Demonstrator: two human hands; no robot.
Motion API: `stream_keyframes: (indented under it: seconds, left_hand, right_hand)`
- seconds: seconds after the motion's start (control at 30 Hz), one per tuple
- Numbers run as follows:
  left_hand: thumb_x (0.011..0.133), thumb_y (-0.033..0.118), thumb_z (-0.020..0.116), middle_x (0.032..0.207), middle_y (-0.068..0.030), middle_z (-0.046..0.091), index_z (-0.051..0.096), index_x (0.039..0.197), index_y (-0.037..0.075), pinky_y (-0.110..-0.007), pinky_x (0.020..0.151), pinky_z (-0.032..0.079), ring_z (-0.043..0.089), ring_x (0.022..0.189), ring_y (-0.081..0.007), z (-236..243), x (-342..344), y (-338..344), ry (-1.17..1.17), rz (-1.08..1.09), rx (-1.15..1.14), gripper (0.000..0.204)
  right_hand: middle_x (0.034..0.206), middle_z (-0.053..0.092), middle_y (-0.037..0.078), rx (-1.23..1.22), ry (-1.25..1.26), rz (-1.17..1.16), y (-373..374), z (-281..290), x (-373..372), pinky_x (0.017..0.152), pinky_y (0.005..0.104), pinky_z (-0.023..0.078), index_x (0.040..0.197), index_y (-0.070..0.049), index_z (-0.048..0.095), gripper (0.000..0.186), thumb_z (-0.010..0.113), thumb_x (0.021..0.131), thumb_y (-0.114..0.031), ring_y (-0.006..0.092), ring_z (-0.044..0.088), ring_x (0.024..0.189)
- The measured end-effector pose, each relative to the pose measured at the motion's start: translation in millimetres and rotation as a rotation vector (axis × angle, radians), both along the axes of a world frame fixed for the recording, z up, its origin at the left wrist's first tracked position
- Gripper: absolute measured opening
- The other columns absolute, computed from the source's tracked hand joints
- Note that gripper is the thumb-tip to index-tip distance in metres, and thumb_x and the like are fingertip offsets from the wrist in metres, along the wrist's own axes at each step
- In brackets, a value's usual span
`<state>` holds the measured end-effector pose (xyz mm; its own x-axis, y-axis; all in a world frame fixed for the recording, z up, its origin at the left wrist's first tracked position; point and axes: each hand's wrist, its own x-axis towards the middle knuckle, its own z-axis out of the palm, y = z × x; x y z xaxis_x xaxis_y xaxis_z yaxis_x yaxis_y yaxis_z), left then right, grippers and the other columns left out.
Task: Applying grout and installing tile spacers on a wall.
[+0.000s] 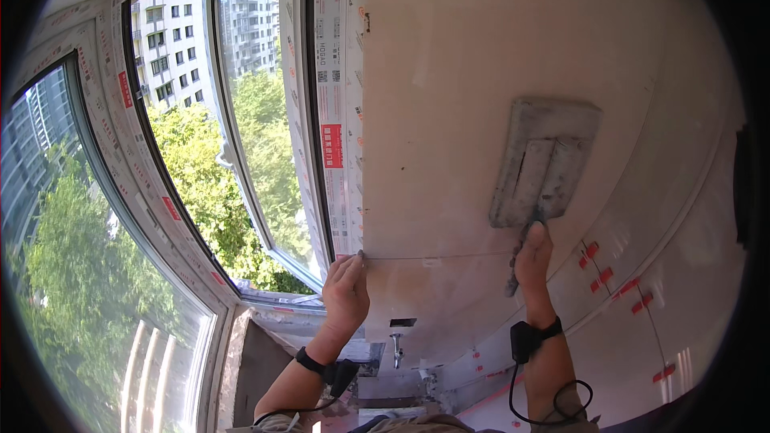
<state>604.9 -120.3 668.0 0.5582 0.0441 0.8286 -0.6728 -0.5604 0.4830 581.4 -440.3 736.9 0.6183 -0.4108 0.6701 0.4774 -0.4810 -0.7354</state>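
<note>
My right hand grips the handle of a grey plastering trowel, whose flat blade is pressed against the pale plastered wall. My left hand rests with its fingertips on the wall's left edge, beside the window frame, near a thin horizontal line in the plaster. Both wrists wear black bands with cables.
A white window frame covered in protective film with red labels runs down the wall's left side. Large window panes show trees and tall buildings outside. Tiles with red spacers lie at lower right. A small metal tap sticks out below the wall.
</note>
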Motion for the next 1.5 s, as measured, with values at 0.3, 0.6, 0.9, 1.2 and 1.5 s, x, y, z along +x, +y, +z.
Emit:
stream_keyframes:
  seconds: [0.3,0.6,0.9,1.2,1.5]
  left_hand:
    - [0.085,-0.001,0.062,0.101,-0.0177,0.068,0.065,0.102,-0.005,-0.035,0.085,0.05,0.065,0.098,-0.0303,-13,1,-8,0.158,-0.026,-0.204,0.018]
    - [0.088,-0.001,0.06,0.104,-0.0173,0.068,0.067,0.099,-0.003,-0.036,0.093,0.047,0.061,0.108,-0.0304,-12,2,-10,0.161,-0.093,-0.284,0.014]
    - [0.093,0.001,0.051,0.111,-0.0153,0.067,0.062,0.116,-0.003,-0.032,0.092,0.046,0.063,0.106,-0.0223,12,19,22,0.17,-0.085,-0.299,0.026]
    - [0.081,0.001,0.067,0.1,-0.0178,0.068,0.067,0.1,-0.004,-0.039,0.086,0.051,0.064,0.101,-0.0336,14,12,11,0.04,-0.063,0.077,0.02]
    - [0.076,0.003,0.073,0.092,-0.0158,0.07,0.067,0.082,-0.002,-0.032,0.075,0.053,0.069,0.086,-0.0268,6,26,14,0.195,-0.093,-0.172,0.01]
  right_hand:
    - [0.063,0.042,-0.002,-0.165,-0.159,0.117,15,26,-37,0.045,0.023,0.033,0.081,-0.007,0.048,0.065,0.029,0.093,-0.068,0.0073,0.041,0.052]
    - [0.061,0.044,0.002,-0.12,0.051,-0.069,-34,20,-2,0.053,0.0276,0.036,0.097,0.007,0.055,0.062,0.033,0.1,-0.051,0.0092,0.043,0.057]
    - [0.059,0.044,0.001,-0.116,0.026,-0.016,-22,17,-15,0.049,0.0278,0.034,0.087,0.001,0.052,0.06,0.034,0.099,-0.054,0.0087,0.043,0.054]
    - [0.057,0.044,0.001,-0.146,-0.044,-0.054,-33,25,-6,0.048,0.0275,0.034,0.081,0.0,0.049,0.061,0.032,0.099,-0.056,0.0089,0.041,0.053]
    - [0.061,0.043,0.0,-0.144,-0.065,-0.07,-50,-8,6,0.053,0.0289,0.037,0.077,0.0,0.047,0.062,0.032,0.099,-0.056,0.0117,0.042,0.057]
